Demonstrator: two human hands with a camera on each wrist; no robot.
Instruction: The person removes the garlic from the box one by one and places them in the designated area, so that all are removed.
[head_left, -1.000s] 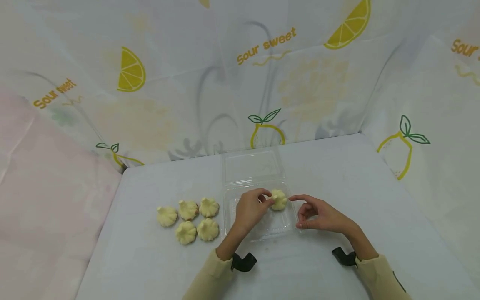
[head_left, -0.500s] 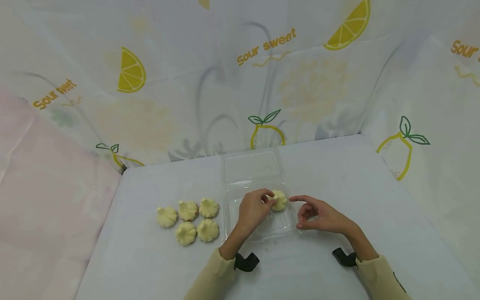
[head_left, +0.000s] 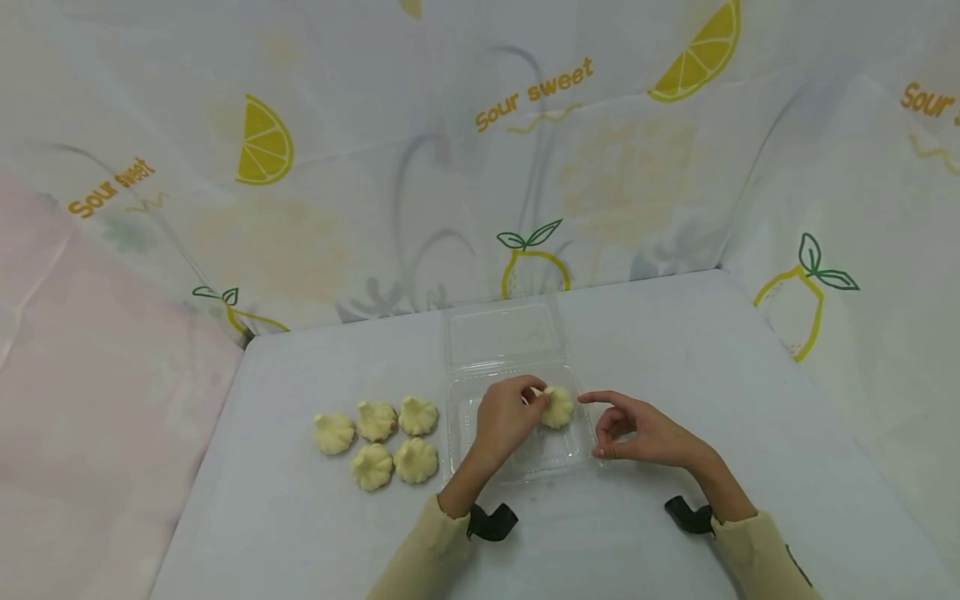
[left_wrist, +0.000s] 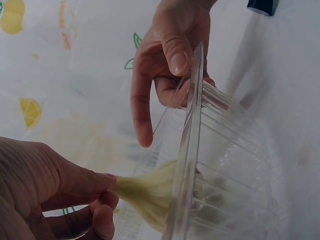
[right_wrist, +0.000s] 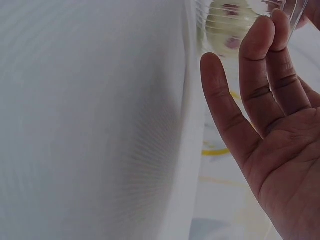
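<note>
With thumb and fingertips, my left hand (head_left: 510, 417) pinches the stem of a pale garlic bulb (head_left: 557, 407). The bulb is inside the base of the clear plastic clamshell container (head_left: 457, 433), toward its right side. In the left wrist view, the bulb's body (left_wrist: 150, 200) shows partly behind the plastic rim. My right hand (head_left: 637, 429) is at the container's right edge, thumb above the rim and curled fingers beside and below it. Its index finger points over the edge, close to the bulb. The right wrist view shows the bulb's root end (right_wrist: 230, 25) through the plastic.
Several more garlic bulbs (head_left: 416, 460) lie in two rows on the white table (head_left: 247, 508), left of the container. The clear lid (head_left: 506, 333) lies open toward the back. A lemon-print cloth (head_left: 360, 208) hangs behind the table.
The garlic bulb has shifted slightly toward me and tilted while my left hand keeps its pinch. My left hand moved a little to the right first. The right hand has stayed at the container's edge.
</note>
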